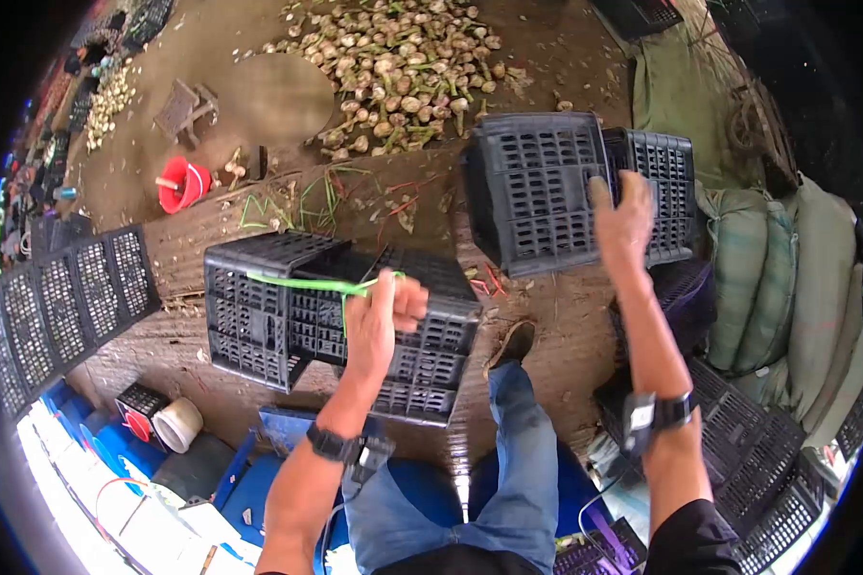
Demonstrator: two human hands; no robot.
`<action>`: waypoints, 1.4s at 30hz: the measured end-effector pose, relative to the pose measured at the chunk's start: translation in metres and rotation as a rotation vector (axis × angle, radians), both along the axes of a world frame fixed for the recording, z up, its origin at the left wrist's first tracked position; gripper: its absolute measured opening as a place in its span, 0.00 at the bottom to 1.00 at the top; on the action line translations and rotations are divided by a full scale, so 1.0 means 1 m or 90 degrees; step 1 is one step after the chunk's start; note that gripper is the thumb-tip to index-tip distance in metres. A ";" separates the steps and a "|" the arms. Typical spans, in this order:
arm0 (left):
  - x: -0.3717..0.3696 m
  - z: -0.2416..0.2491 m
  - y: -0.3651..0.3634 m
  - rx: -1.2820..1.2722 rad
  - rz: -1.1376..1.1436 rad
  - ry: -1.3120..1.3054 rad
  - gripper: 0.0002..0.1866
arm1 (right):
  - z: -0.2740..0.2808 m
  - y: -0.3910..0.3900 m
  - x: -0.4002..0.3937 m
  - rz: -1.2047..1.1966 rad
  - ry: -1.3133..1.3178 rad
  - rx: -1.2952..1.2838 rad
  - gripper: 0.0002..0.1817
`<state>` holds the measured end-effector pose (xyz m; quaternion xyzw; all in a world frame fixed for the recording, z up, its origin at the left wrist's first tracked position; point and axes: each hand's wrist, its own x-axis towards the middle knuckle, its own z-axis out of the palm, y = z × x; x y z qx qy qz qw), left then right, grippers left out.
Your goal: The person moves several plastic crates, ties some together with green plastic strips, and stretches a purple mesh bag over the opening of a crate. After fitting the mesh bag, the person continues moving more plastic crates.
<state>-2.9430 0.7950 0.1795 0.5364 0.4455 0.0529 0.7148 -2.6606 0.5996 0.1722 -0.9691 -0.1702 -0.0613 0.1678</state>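
Note:
My left hand (385,316) is closed, with a bright green strap (302,284) running out from its fingers to the left. Beneath it, black slatted plastic crates (244,321) sit together on the ground, and the strap lies across their top. Up and to the right, my right hand (626,218) is slightly blurred, thumb and fingers apart. It overlaps the edge where a large black crate (547,196) meets a second black crate (669,187).
A heap of bulbs with stalks (403,72) covers the ground ahead. At left are a red bucket (184,187), a small wooden stool (184,110) and a black crate (72,307). Stuffed green sacks (743,259) and more crates (748,431) stand at right. A white bucket (177,425) is lower left.

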 end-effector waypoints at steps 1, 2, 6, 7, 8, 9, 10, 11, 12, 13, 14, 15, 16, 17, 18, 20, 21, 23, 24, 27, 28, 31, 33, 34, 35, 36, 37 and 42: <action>0.030 -0.011 -0.002 -0.006 -0.001 -0.005 0.29 | -0.024 -0.036 0.035 -0.055 -0.006 -0.061 0.33; 0.061 -0.024 -0.004 -0.013 -0.004 -0.008 0.29 | -0.046 -0.064 0.060 -0.112 -0.009 -0.125 0.37; 0.160 -0.111 -0.032 0.021 0.100 0.043 0.27 | -0.103 -0.129 0.085 -0.047 0.088 -0.129 0.42; 0.175 -0.126 -0.046 -0.011 0.167 0.039 0.25 | -0.107 -0.137 0.079 -0.040 0.086 -0.125 0.41; 0.176 -0.139 -0.059 -0.009 0.161 0.044 0.25 | -0.105 -0.142 0.074 -0.033 0.081 -0.120 0.41; 0.175 -0.145 -0.067 -0.009 0.141 0.067 0.20 | -0.101 -0.151 0.065 -0.024 0.085 -0.084 0.40; 0.177 -0.147 -0.073 -0.005 0.120 0.083 0.15 | -0.102 -0.165 0.055 0.007 0.072 -0.060 0.40; 0.171 -0.123 -0.092 -0.062 0.187 0.089 0.12 | -0.098 -0.178 0.044 0.017 0.088 -0.036 0.39; 0.155 -0.130 -0.100 -0.102 0.207 0.103 0.12 | -0.094 -0.192 0.031 0.027 0.107 -0.013 0.38; 0.143 -0.118 -0.118 -0.097 0.207 0.104 0.12 | -0.089 -0.207 0.015 0.013 0.144 0.002 0.37; 0.127 -0.108 -0.133 -0.075 0.197 0.148 0.12 | -0.084 -0.222 -0.003 0.001 0.183 0.016 0.37; 0.100 -0.119 -0.144 -0.091 0.161 0.129 0.12 | -0.084 -0.239 -0.022 -0.015 0.210 0.023 0.36; 0.084 -0.107 -0.164 -0.092 0.136 0.155 0.12 | -0.086 -0.257 -0.040 -0.029 0.237 0.026 0.36; 0.049 -0.127 -0.176 -0.136 0.088 0.117 0.12 | -0.089 -0.277 -0.059 -0.035 0.261 -0.017 0.34; 0.039 -0.109 -0.200 -0.117 0.124 0.216 0.14 | -0.093 -0.297 -0.077 -0.038 0.288 -0.062 0.33; -0.006 -0.111 -0.226 -0.170 0.083 0.227 0.18 | -0.103 -0.342 -0.110 -0.042 0.411 -0.093 0.27; -0.029 -0.117 -0.234 -0.167 0.102 0.276 0.19 | -0.094 -0.355 -0.128 -0.079 0.451 -0.109 0.24; -0.059 -0.119 -0.242 -0.166 0.104 0.326 0.21 | -0.072 -0.376 -0.143 -0.111 0.485 -0.139 0.20; -0.070 -0.106 -0.238 -0.164 0.085 0.336 0.22 | -0.057 -0.381 -0.148 -0.149 0.489 -0.075 0.18; -0.077 -0.083 -0.224 -0.163 0.075 0.316 0.22 | -0.036 -0.382 -0.157 -0.199 0.412 0.069 0.12; -0.076 -0.081 -0.223 -0.149 0.056 0.297 0.22 | -0.033 -0.382 -0.154 -0.208 0.378 0.088 0.12; -0.054 -0.116 -0.223 -0.113 0.035 0.265 0.24 | -0.060 -0.391 -0.117 -0.156 0.323 0.079 0.16; -0.036 -0.158 -0.227 -0.051 -0.013 0.282 0.26 | -0.080 -0.386 -0.083 -0.136 0.290 0.040 0.20; -0.022 -0.171 -0.229 0.032 -0.059 0.285 0.28 | -0.093 -0.382 -0.064 -0.140 0.264 -0.001 0.22; -0.007 -0.183 -0.232 0.119 -0.102 0.291 0.30 | -0.113 -0.384 -0.045 -0.147 0.258 0.004 0.24; 0.003 -0.197 -0.237 0.189 -0.097 0.277 0.30 | -0.138 -0.391 -0.026 -0.149 0.257 0.010 0.25; 0.013 -0.208 -0.240 0.210 -0.084 0.281 0.30 | -0.168 -0.402 -0.006 -0.141 0.304 -0.003 0.33; 0.071 -0.285 -0.212 0.094 0.104 0.110 0.28 | -0.263 -0.413 0.060 -0.304 0.498 0.042 0.47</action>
